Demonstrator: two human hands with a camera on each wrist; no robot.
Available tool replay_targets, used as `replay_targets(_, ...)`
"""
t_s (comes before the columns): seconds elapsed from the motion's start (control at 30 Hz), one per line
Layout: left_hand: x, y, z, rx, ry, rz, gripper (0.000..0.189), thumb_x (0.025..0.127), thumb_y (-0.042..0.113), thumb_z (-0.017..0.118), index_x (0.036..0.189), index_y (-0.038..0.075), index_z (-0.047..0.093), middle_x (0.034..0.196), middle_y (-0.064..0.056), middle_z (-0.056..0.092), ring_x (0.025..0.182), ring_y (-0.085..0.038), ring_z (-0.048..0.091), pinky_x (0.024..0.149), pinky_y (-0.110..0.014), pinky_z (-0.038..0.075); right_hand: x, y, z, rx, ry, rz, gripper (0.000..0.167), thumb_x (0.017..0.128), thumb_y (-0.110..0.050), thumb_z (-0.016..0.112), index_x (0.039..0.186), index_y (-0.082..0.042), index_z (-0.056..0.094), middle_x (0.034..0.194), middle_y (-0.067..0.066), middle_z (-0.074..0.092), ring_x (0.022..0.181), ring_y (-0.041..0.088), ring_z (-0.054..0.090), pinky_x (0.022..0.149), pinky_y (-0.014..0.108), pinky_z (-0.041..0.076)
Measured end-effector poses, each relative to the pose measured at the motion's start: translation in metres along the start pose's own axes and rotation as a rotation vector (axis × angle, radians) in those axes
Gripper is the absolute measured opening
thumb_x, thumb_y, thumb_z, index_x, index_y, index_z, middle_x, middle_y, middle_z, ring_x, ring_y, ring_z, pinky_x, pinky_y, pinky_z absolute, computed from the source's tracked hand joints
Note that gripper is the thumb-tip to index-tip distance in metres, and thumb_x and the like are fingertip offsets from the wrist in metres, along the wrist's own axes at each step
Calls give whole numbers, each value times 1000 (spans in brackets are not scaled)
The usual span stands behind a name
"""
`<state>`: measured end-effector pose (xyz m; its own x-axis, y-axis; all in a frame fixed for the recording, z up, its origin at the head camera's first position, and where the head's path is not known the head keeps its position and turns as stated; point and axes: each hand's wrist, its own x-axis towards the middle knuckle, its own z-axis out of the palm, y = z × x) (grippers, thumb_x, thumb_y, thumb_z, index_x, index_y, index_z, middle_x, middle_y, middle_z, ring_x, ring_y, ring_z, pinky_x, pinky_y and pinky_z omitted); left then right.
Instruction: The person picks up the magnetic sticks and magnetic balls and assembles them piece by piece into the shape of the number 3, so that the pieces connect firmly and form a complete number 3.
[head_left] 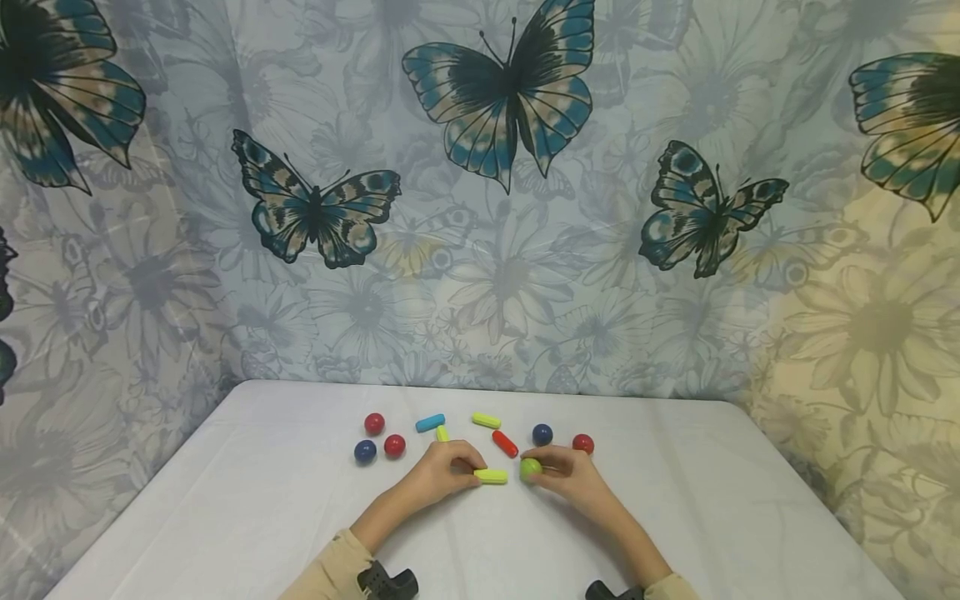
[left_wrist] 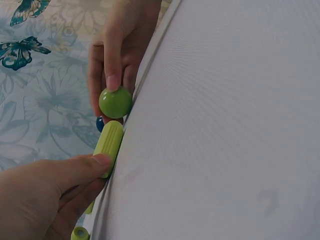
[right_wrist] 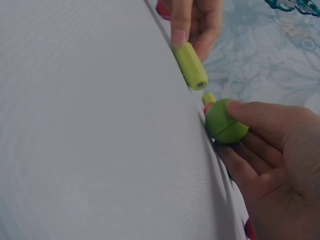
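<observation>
My left hand [head_left: 447, 471] pinches a yellow-green ridged rod [head_left: 492, 477] by its left end, between thumb and fingers. A small hole shows in the rod's free end in the right wrist view. Opposite it, my right hand [head_left: 573, 477] holds a green ball [head_left: 530, 470] between thumb and fingertips; a thin seam runs round the ball [right_wrist: 227, 121]. Rod and ball face each other with a small gap between them, low over the white table. A red rod [head_left: 505, 443] lies just beyond the gap.
Behind my left hand lie a blue rod [head_left: 431, 422] and a partly hidden yellow rod [head_left: 442, 433]. Another yellow rod [head_left: 486, 421] is farther back. Two red balls and a dark blue ball [head_left: 365, 452] sit left; a dark blue ball [head_left: 542, 434] and a red ball [head_left: 582, 443] sit right.
</observation>
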<state>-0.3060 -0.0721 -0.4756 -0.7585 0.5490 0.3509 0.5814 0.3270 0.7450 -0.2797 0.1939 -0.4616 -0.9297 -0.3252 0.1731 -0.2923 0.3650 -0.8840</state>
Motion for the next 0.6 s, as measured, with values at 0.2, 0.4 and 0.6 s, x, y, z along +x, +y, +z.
replay_targets(0.2,0,2,0,-19,5,-2,17,79,2,78,94,10,72,97,-6,74,89,-17,70,80,-21,56,-1,-2,3,14,-17,-42,35,86,-14,73,117,0,67,119,19,69,115,28,64,94,29,55)
replay_targets(0.4,-1,4,0,-27,17,6,18,78,2,78,94,8,72,96,-8,73,88,-21,70,79,-24,57,0,-2,6,29,-17,-67,35,86,-12,74,117,2,67,119,21,68,113,24,65,93,28,55)
replay_targets(0.6,0,4,1,-14,17,-1,18,78,2,78,94,8,72,96,-8,73,88,-20,70,79,-24,57,-1,-3,9,58,-39,-77,36,86,-10,73,118,3,66,121,22,66,117,35,62,94,29,55)
